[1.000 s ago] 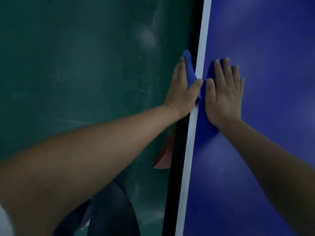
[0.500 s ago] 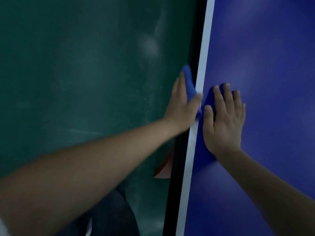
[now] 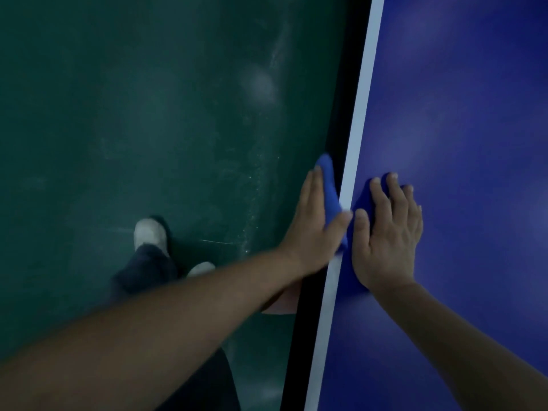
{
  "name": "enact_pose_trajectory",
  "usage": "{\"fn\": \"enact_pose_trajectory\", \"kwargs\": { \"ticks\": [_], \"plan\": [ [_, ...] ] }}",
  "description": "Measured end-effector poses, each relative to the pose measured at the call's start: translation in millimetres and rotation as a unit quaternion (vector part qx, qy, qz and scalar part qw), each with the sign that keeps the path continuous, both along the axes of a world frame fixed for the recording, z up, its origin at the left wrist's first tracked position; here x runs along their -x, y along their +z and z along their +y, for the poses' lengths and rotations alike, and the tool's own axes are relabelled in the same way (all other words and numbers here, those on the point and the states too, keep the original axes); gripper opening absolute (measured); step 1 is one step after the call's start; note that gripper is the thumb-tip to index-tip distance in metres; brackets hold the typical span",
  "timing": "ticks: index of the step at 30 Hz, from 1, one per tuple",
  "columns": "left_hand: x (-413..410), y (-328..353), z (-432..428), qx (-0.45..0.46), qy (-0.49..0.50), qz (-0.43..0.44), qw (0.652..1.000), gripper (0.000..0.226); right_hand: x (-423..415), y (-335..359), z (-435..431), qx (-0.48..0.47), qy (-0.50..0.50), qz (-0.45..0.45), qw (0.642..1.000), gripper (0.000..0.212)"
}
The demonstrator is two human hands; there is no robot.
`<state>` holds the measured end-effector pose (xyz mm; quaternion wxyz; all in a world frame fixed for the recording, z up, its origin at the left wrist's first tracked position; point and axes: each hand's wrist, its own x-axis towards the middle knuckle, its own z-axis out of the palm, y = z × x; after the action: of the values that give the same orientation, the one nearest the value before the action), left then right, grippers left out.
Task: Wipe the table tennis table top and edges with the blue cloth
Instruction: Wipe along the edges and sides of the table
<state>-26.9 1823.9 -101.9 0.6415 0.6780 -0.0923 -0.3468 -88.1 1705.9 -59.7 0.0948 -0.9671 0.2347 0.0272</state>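
— What's the left hand [image 3: 311, 229] got?
— The blue cloth [image 3: 327, 185], clamped between thumb and fingers against the black side edge [image 3: 341, 123], just left of the white line [image 3: 358, 120]. The thumb reaches over that line.
— And the right hand [image 3: 385, 241]?
— Flat, fingers straight, pressing the table top [image 3: 459, 114] just right of the line and holding nothing.
— Further left of the line?
— Green floor [image 3: 133, 114], one white shoe [image 3: 149, 234].

A right hand [image 3: 388, 232] lies flat on the white-edged blue table top [image 3: 459, 114].
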Motion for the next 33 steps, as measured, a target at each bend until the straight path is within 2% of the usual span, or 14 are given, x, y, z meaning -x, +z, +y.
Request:
{"fn": "enact_pose_trajectory", "kwargs": {
  "ticks": [3, 5, 9, 12, 14, 18, 22, 24, 28, 31, 33],
  "plan": [
    [-86, -1, -33, -0.014, 0.002, 0.015, 1.000, 0.082, -3, 3, -2, 0.000, 0.006, 0.009, 1.000, 0.061],
    [-114, 4, -47, -0.017, 0.009, 0.014, 1.000, 0.082, -7, 7, -5, -0.010, 0.005, -0.005, 1.000, 0.060],
    [-61, 7, -19, 0.006, 0.000, -0.028, 1.000, 0.080, -14, 9, -3, -0.016, -0.010, -0.025, 1.000, 0.057],
    [2, 6, 17, 0.028, -0.034, -0.027, 0.999, 0.080, -15, 8, -4, -0.016, 0.001, 0.010, 1.000, 0.060],
    [10, 4, 21, 0.024, -0.054, -0.013, 0.998, 0.079, -16, 9, -10, -0.016, 0.020, 0.032, 0.999, 0.060],
    [-61, 1, -17, 0.018, -0.033, 0.006, 0.999, 0.086, -58, 10, -38, 0.002, 0.065, 0.050, 0.997, 0.062],
    [-176, -2, -74, 0.002, 0.011, -0.023, 1.000, 0.080, -157, 9, -88, 0.022, 0.088, 0.033, 0.995, 0.065],
    [-197, 0, -87, 0.000, 0.032, -0.025, 0.999, 0.078, -208, 8, -110, 0.027, 0.086, 0.032, 0.995, 0.067],
    [-137, 0, -58, 0.037, 0.033, -0.058, 0.997, 0.075, -259, 0, -122, 0.027, 0.033, 0.057, 0.997, 0.069],
    [-86, 0, -34, 0.034, 0.001, -0.018, 0.999, 0.075, -256, -1, -117, 0.028, 0.029, 0.043, 0.998, 0.065],
    [-92, -1, -39, 0.023, -0.008, 0.003, 1.000, 0.075, -254, -1, -118, 0.021, 0.026, 0.031, 0.999, 0.063]
  ]
}}
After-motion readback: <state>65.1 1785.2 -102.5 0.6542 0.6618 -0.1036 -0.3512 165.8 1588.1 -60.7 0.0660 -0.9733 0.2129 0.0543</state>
